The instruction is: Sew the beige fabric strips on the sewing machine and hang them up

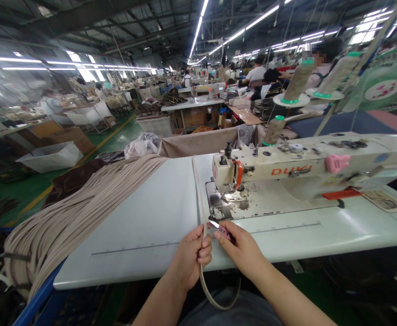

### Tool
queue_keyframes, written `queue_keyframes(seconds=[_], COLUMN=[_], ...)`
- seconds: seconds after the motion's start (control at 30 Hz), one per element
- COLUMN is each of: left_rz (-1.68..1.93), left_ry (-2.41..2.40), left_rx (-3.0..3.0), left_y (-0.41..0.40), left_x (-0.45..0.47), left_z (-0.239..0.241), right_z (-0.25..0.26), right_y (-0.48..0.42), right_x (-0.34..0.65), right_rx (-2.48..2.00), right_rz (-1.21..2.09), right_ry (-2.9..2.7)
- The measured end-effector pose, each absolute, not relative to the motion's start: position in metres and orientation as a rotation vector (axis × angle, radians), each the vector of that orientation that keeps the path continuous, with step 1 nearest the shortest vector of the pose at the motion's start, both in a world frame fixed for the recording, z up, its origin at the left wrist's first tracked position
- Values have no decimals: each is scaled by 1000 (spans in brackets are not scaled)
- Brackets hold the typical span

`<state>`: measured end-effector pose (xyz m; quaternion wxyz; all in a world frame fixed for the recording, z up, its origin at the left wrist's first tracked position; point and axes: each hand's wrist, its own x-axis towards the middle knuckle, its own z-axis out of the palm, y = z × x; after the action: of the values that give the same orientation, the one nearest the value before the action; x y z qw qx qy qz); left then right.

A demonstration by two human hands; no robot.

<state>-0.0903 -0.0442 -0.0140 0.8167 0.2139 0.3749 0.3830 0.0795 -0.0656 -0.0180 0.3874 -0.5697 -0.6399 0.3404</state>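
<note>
The left hand (194, 253) is pinching a narrow beige fabric strip (201, 194) running toward twelve o'clock on the pale bench (144, 213), the right hand (241, 246) is holding pink-handled metal snips (222, 231) beside it, seemingly no cut is showing yet, and a bundle of beige strips (93, 194) is lying at ten o'clock.

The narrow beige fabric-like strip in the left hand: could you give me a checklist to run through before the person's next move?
1. Narrow beige fabric-like strip gripped: ok, the left hand closes around it.
2. Small silver-bladed snips with pinkish handles held: ok, in the right hand.
3. Blade tips safely clear of the left fingers: cannot tell; they look close.
4. Strip clear of the cream metal sewing machine: ok, it runs left of it.
5. Strip wholly on the smooth white table: not ok, a loop hangs below its edge.
</note>
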Motion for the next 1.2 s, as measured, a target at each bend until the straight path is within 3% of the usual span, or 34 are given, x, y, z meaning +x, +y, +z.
queue_keyframes(seconds=[0.33, 1.2], left_rz=[794, 789], left_ry=[745, 706], left_rx=[485, 471], left_y=[-44, -47], left_x=[-92, -92], left_z=[-9, -7], right_z=[-11, -15], right_y=[-71, -74], right_x=[84, 83], right_rx=[-1504, -1401], right_rz=[434, 227], right_ry=[-1870, -1883])
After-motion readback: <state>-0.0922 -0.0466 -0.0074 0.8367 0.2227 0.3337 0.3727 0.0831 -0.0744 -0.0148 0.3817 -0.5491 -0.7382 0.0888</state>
